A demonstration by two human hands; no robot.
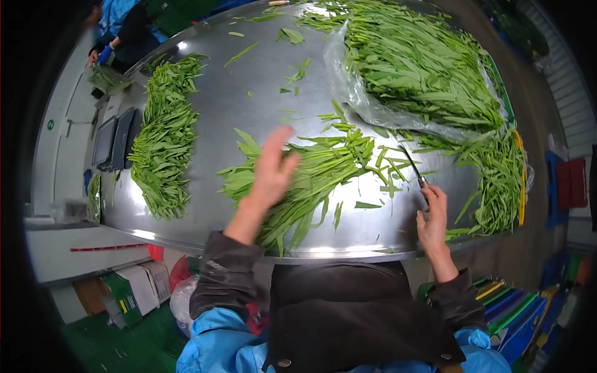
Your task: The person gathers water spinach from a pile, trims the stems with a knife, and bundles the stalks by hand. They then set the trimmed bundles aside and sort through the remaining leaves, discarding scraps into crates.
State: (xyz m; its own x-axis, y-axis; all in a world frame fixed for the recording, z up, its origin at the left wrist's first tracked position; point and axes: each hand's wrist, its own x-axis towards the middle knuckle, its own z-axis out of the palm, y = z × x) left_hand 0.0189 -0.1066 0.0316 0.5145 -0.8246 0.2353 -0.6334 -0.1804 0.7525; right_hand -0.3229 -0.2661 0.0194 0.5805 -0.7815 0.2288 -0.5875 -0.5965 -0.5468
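On the steel table (236, 81) a loose bunch of leafy green stalks (311, 168) lies in front of me, its stem ends toward the right. Above the leafy left part of this bunch is my left hand (272, 171), fingers apart and slightly blurred, holding nothing. My right hand (433, 217) grips the dark handle of a knife (413, 163), whose blade points up and left toward the stems. Short cut stem pieces (392, 171) are scattered between the bunch and the blade.
A large pile of greens (423, 68) on clear plastic (354, 93) fills the upper right, with more greens (500, 186) at the right edge. A row of bunches (165, 137) lies left, beside a dark device (112, 140). A co-worker (124, 31) is at upper left.
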